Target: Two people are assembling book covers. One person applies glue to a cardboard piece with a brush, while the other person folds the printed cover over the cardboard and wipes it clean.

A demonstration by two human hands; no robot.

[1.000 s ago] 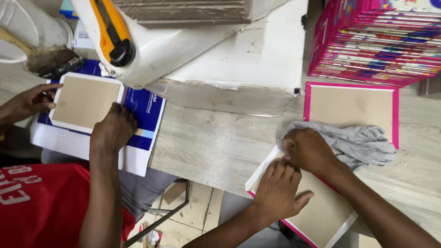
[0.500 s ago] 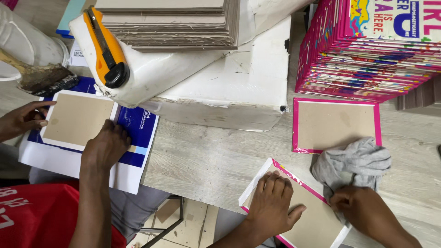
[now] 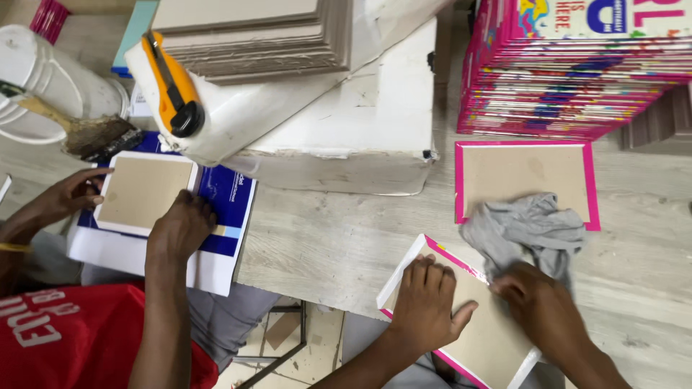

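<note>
A cardboard panel wrapped in a pink and white cover [image 3: 497,338] lies tilted at the table's front edge. My left hand [image 3: 427,302] lies flat on it, fingers spread, pressing it down. My right hand [image 3: 540,302] rests on the same panel to the right, its fingers closed on the lower end of a crumpled grey cloth [image 3: 526,230]. The cloth spills over a second pink-edged panel [image 3: 504,173] lying flat just behind.
A tall stack of pink printed covers [image 3: 577,79] stands at the back right. A white block [image 3: 360,137] carries grey boards and a yellow utility knife [image 3: 173,86]. At left, another person in a red shirt [image 3: 79,338] presses a board [image 3: 144,191] onto blue paper. A white bucket with a brush [image 3: 43,86] stands at the far left.
My right hand has come down and to the right with the cloth, from the upper part of the near panel to its right side. My left hand stays pressed on the panel.
</note>
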